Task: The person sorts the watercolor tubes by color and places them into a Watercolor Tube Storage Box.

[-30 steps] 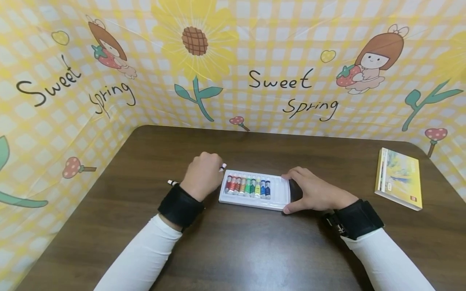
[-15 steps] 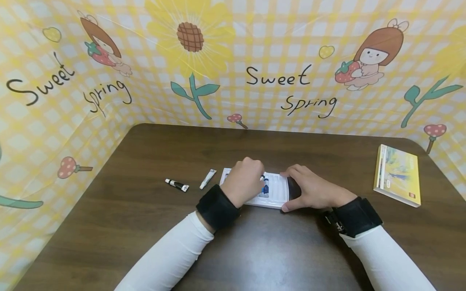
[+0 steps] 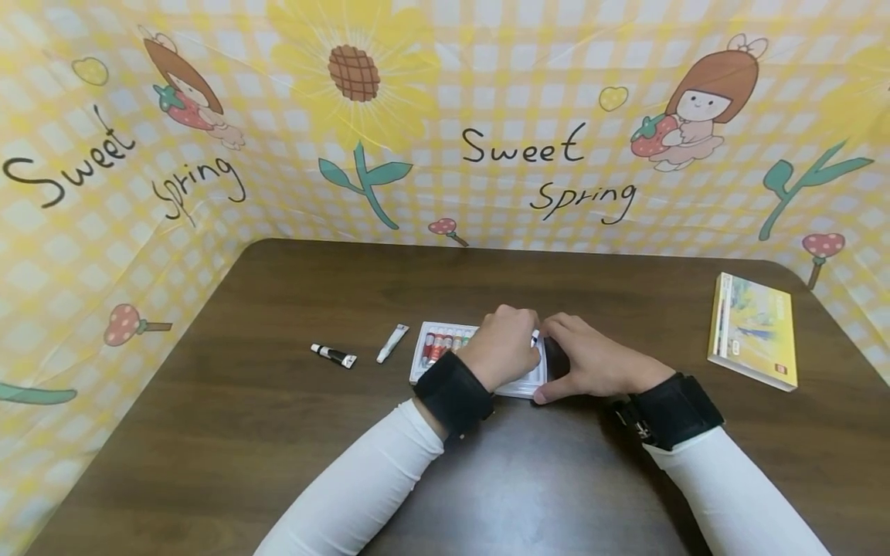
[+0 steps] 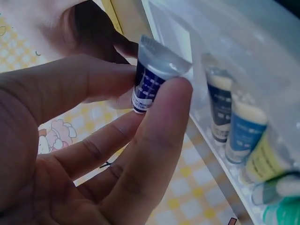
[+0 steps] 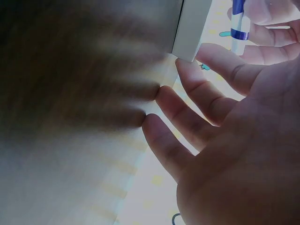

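Observation:
My left hand (image 3: pixel 502 347) is over the right part of a white paint tray (image 3: pixel 518 388). Thumb and fingers pinch a small dark blue paint tube (image 4: pixel 150 82), its flat crimped end sticking out in the left wrist view. Beside it in the tray lies a row of paint tubes (image 4: pixel 246 126), blue and yellow among them; in the head view my left hand hides part of this row. My right hand (image 3: pixel 601 359) grips the tray's right end, thumb at the near corner and index finger at the far one. In the right wrist view its fingertips meet the tray's edge (image 5: pixel 192 28).
On the brown table (image 3: pixel 243 432), left of the tray, lie a black paint tube (image 3: pixel 334 355) and a white paint tube (image 3: pixel 392 344). A yellow-covered book (image 3: pixel 754 330) lies at the far right. Checked yellow cloth (image 3: pixel 521 93) rises behind the table.
My left hand has moved right, from the tray's left side across to its right part, uncovering the black and white tubes. My right hand stays at the tray's right end.

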Demonstrator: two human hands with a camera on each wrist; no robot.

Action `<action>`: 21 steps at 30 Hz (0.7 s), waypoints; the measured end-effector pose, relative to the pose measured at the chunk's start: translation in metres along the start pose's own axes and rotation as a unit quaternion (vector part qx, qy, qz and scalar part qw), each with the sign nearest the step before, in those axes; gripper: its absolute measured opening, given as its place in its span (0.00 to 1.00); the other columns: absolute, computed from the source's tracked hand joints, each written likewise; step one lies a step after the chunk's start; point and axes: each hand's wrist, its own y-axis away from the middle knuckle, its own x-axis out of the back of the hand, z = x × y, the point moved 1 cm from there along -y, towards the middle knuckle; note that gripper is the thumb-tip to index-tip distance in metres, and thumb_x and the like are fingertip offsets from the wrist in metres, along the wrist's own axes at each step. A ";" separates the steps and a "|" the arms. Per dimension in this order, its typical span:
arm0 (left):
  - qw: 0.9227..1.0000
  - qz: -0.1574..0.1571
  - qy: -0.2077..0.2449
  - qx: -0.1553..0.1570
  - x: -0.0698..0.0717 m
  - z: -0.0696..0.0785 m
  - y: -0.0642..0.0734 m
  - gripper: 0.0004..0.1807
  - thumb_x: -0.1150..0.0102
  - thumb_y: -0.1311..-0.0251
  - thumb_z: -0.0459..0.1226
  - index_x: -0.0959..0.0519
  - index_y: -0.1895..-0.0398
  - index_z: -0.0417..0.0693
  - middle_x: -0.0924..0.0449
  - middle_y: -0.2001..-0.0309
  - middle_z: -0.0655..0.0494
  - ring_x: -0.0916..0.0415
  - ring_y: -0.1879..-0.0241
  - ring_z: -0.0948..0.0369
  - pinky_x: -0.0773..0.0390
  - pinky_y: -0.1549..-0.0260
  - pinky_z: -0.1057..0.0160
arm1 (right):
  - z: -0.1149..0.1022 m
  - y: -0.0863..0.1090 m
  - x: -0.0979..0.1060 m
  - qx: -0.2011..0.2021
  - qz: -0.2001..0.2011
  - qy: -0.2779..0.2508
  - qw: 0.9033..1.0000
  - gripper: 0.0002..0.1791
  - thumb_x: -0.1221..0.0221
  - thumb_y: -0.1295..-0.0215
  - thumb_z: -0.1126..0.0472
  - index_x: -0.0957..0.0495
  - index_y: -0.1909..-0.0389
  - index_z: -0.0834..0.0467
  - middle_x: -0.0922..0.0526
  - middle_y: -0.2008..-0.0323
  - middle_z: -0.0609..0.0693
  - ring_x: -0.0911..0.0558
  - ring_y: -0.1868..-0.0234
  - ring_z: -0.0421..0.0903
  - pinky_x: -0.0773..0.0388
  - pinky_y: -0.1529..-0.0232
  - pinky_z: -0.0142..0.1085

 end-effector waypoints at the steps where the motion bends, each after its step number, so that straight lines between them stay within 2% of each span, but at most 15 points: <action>1: 1.000 -0.001 0.003 0.003 0.000 0.000 0.000 0.14 0.35 0.37 0.32 0.15 0.48 0.41 0.12 0.58 0.48 0.21 0.70 0.56 0.27 0.75 0.65 | 0.000 0.000 0.000 -0.001 -0.001 -0.001 1.000 0.51 0.22 0.49 0.37 0.29 0.31 0.63 0.27 0.34 0.60 0.29 0.33 0.58 0.28 0.33 0.56; 7: 1.000 0.005 0.014 0.023 -0.003 -0.003 -0.002 0.17 0.35 0.38 0.31 0.16 0.45 0.41 0.12 0.54 0.46 0.20 0.69 0.56 0.26 0.74 0.65 | 0.000 -0.002 0.001 -0.002 -0.003 0.002 1.000 0.51 0.22 0.49 0.37 0.29 0.33 0.63 0.27 0.34 0.59 0.29 0.34 0.57 0.27 0.34 0.55; 11: 1.000 0.010 0.013 0.022 -0.005 -0.002 -0.003 0.15 0.35 0.39 0.30 0.16 0.48 0.41 0.12 0.56 0.46 0.18 0.67 0.55 0.25 0.73 0.63 | 0.000 -0.002 0.001 -0.002 -0.005 0.002 1.000 0.51 0.23 0.48 0.36 0.29 0.33 0.63 0.27 0.34 0.60 0.29 0.33 0.57 0.27 0.34 0.55; 16: 0.999 0.016 -0.031 0.016 -0.007 -0.002 -0.003 0.13 0.34 0.40 0.31 0.17 0.52 0.41 0.12 0.59 0.46 0.15 0.65 0.53 0.20 0.69 0.57 | 0.000 -0.001 0.001 -0.005 -0.005 -0.002 1.000 0.52 0.23 0.48 0.36 0.30 0.31 0.63 0.27 0.33 0.59 0.29 0.31 0.58 0.28 0.32 0.57; 21: 0.996 0.013 -0.082 0.031 -0.009 -0.003 -0.001 0.14 0.32 0.40 0.34 0.16 0.51 0.41 0.12 0.59 0.46 0.14 0.64 0.52 0.17 0.69 0.54 | 0.000 -0.001 0.001 -0.005 -0.005 -0.003 1.000 0.53 0.23 0.48 0.36 0.30 0.29 0.63 0.27 0.33 0.59 0.30 0.31 0.58 0.29 0.32 0.57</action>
